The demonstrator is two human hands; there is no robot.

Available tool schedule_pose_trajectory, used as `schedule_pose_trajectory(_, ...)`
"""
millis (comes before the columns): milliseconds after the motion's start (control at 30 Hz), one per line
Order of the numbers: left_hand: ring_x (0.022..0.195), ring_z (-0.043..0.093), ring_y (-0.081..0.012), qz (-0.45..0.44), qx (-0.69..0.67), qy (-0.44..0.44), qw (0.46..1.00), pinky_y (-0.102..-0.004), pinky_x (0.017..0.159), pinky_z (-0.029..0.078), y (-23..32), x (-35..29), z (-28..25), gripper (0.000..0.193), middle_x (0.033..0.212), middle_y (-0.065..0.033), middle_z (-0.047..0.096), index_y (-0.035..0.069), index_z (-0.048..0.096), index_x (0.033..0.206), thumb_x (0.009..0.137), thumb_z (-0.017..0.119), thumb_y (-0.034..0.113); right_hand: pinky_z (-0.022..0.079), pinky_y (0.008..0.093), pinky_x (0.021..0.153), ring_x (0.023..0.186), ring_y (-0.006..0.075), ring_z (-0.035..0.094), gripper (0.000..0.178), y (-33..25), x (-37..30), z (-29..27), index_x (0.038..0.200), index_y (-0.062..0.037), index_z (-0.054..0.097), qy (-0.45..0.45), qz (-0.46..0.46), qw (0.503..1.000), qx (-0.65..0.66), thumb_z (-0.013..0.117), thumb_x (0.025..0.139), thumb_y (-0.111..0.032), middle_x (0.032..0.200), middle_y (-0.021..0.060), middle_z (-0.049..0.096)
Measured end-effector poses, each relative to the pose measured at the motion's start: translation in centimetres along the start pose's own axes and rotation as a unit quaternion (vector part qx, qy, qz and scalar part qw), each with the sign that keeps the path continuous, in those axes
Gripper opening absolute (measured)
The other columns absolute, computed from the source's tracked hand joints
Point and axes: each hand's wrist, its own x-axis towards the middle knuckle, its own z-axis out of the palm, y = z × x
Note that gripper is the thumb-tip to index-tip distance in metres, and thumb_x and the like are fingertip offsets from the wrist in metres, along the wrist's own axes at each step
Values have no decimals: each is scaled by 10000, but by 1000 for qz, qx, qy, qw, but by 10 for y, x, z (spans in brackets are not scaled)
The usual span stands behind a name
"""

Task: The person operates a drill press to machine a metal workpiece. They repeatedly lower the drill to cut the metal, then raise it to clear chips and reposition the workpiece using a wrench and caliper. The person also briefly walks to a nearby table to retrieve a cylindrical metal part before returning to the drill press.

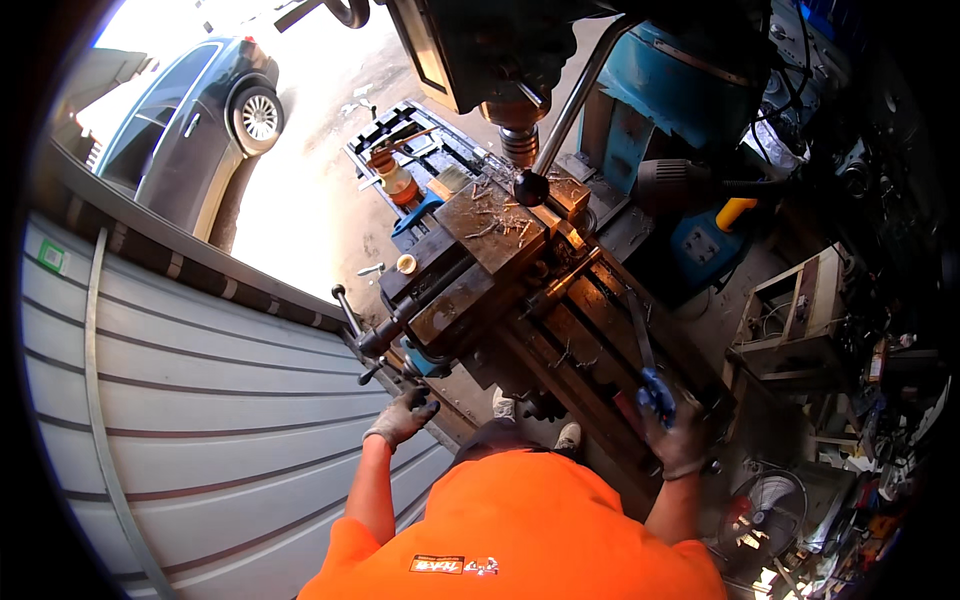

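My left hand, in a grey glove with dark fingertips, hangs in the air just below the vise's crank handle. Its fingers are apart and hold nothing. My right hand, gloved too and slightly blurred, is closed on the blue end of a long, flat file. The file reaches forward over the slotted machine table. Ahead of me, the heavy machine vise sits on that table under the milling spindle. Curled metal chips litter the flat top by its jaws.
A black-knobbed lever slants over the vise. An orange-filled bottle and blue-handled brush lie beyond. Left stands a ribbed metal door, with a parked car outside. A fan and cluttered shelving are at right.
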Motion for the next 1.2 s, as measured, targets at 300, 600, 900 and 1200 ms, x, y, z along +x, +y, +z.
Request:
schedule_pose_trajectory(300,1138,647,-274,54,40,-122,990,-372,973,487,42,-23,-52,528,1211,-146,692,71,632,1284,894,692,421,545,397,809,922,330,716,320,17,-17,10,1166,28,679,71,85,994,-12,679,890,-134,1022,216,716)
schedule_pose_trajectory(600,1126,627,-334,648,-71,179,737,-407,930,538,235,-73,-137,563,1380,-208,522,79,537,1394,869,736,125,541,403,803,909,353,704,324,-24,-24,31,1169,7,680,69,134,988,-18,689,896,-166,997,205,715)
schedule_pose_trajectory(900,799,669,-122,650,-42,172,739,-281,734,546,327,-44,-105,224,933,-105,718,28,661,1164,943,658,67,545,411,730,829,358,705,318,-26,-36,23,1158,-8,686,91,108,989,-44,702,897,-188,946,203,714)
schedule_pose_trajectory(1200,736,590,-9,716,-73,358,595,-162,612,451,348,-96,-156,247,927,-26,731,5,665,1180,934,664,-3,538,416,689,749,357,696,303,3,-37,16,1142,-15,689,98,81,991,-27,707,889,-180,898,185,717)
